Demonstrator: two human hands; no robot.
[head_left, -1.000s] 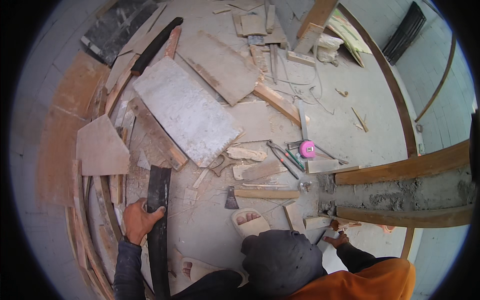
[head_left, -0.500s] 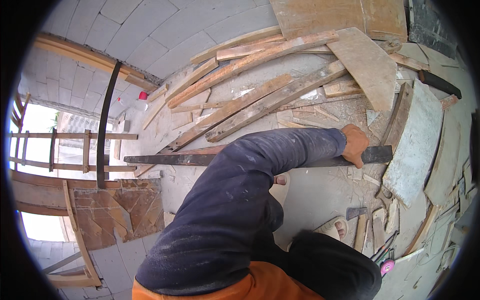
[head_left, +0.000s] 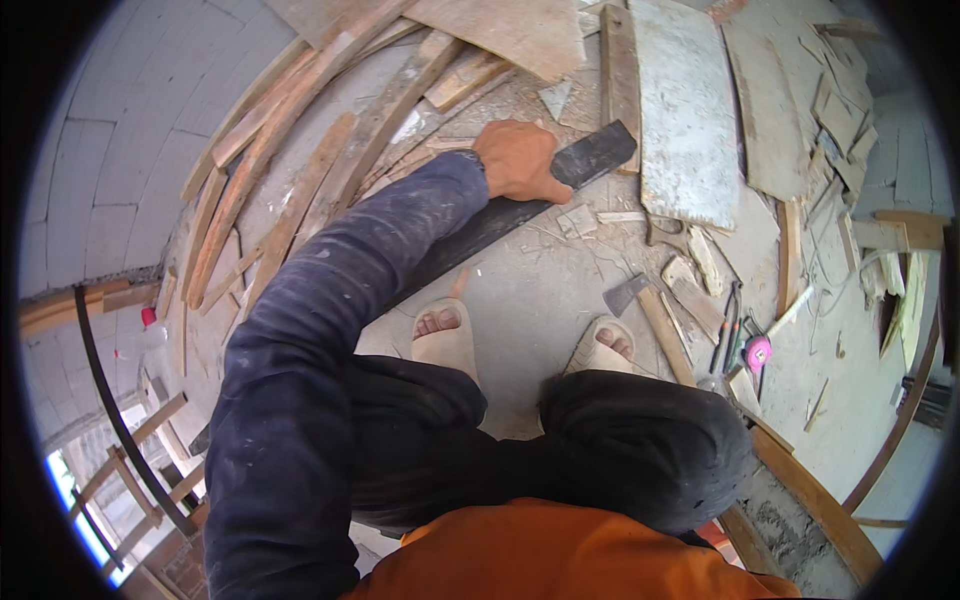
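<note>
My left hand grips a long dark board near its upper right end, thumb toward me, fingers wrapped over it. The sleeve of that arm covers much of the board's lower part. Just to the right lie a pale dusty panel, a wooden plank and a handsaw. Below these are a hatchet, pliers and a pink tape measure. My right hand is out of view. My sandalled feet show beneath the board.
Timber offcuts are piled along the block wall at the left. A wooden frame with a dark strip stands at lower left. A timber-edged concrete beam is at lower right, and broken sheets lie at upper right.
The view swung left, then partly back. The dark board, first upright in the picture, now runs diagonally, still in my left hand. My right hand, seen a second ago, has left view.
</note>
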